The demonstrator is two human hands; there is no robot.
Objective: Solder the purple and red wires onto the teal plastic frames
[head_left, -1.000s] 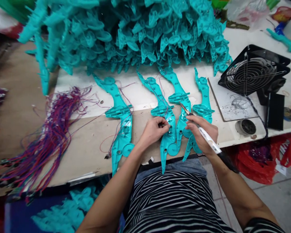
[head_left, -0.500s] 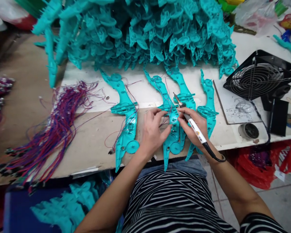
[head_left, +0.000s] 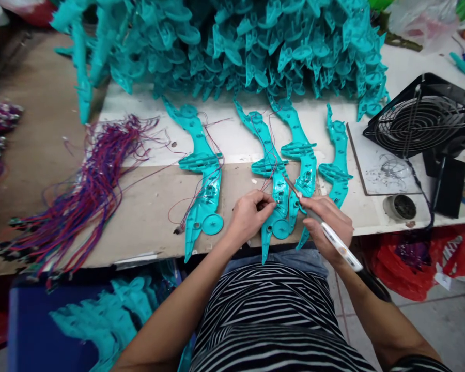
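Observation:
My right hand (head_left: 331, 225) is wrapped round a soldering iron (head_left: 333, 240) with a white handle. Its tip points up and left, close to the right edge of a teal plastic shell (head_left: 281, 194) lying on the table. Over the lower left side of that shell, my left hand (head_left: 251, 214) has thumb and fingertips pinched together; whatever is between them is too small to make out. Thin red and purple wires (head_left: 270, 142) run along the shell. Similar teal shells lie on both sides: one (head_left: 205, 170) at left with wires, another (head_left: 306, 160) close at right, one (head_left: 337, 170) farther right.
A large heap of teal shells (head_left: 232, 46) fills the back. Bundled wires (head_left: 96, 191) lie at left. On the right are a black fan (head_left: 420, 121), a white board (head_left: 380, 165) with loose wire and a small round tin (head_left: 401, 206). A blue bin (head_left: 31, 320) stands below left.
My left fingers have gone from spread to pinched, lower on the shell. My right hand has drawn down and right, and the iron's tip is lower. The view has shifted slightly.

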